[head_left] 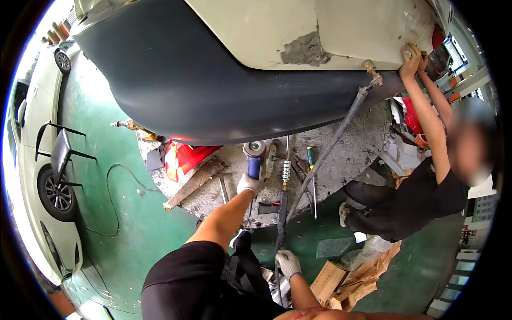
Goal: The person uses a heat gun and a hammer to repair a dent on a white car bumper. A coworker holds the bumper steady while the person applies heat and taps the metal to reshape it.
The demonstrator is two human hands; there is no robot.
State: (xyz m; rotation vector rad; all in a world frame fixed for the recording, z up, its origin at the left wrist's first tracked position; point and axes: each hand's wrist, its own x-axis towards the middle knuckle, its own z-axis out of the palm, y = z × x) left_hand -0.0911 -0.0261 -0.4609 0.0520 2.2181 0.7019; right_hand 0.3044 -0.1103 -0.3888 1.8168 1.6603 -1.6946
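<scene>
My left hand [249,185], in a white work glove, is wrapped round the body of a blue angle grinder [255,164], its disc end pointing away beneath the dark bumper [186,80]. Closer to me, my gloved right hand [288,263] is closed around a black cable or hose [277,274]. That line runs up toward a black pistol-shaped tool with a coil spring [282,200] on the round, stained table [346,160]. Fingers of the left glove are partly hidden by the grinder.
A pale body panel [266,32] with a grey patch hangs overhead. A long metal bar [341,133] slants across the table. Screwdriver [311,160], wooden board [194,184] and red lamp [186,157] lie there. A co-worker's hands [410,61] touch the panel. Cardboard [368,277] lies near my right.
</scene>
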